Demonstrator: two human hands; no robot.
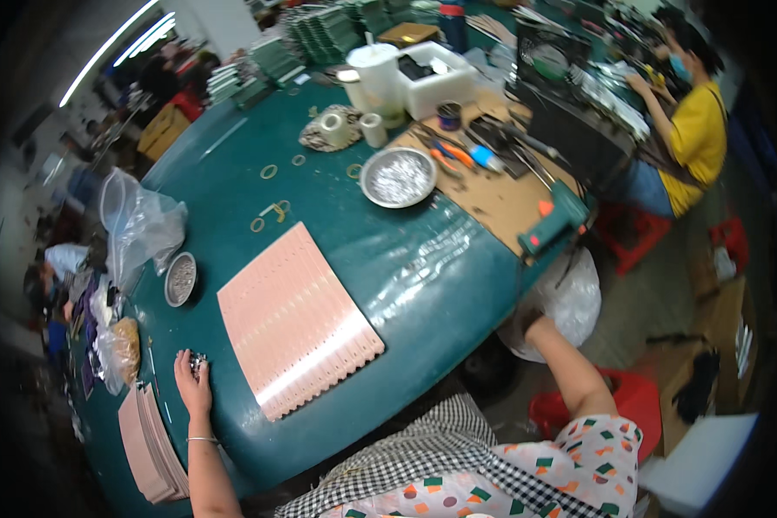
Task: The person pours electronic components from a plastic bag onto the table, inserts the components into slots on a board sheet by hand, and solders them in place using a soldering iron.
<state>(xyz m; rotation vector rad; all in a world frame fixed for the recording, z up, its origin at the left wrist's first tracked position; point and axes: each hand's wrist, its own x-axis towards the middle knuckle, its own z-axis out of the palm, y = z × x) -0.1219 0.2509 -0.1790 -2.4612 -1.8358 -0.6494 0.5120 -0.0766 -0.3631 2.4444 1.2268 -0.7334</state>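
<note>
My left hand (193, 387) rests on the green table at the left, its fingers curled about a little cluster of small shiny metal pieces (198, 363). To its right lies a broad sheet of pink strips (298, 319), set side by side with scalloped ends. A stack of pink pieces (151, 445) lies close to my left forearm. Over the table's right edge, my right hand (527, 326) reaches down beside a clear plastic bag (570, 298). The fingers of that hand are dark and blurred, so their hold does not show.
A metal bowl of silvery bits (398, 177) and a smaller bowl (180, 280) stand on the table. Pliers (453, 154) and a green glue gun (554, 226) lie on cardboard (483, 203). A co-worker in yellow (698, 138) sits at the right. A red stool (634, 410) stands nearby.
</note>
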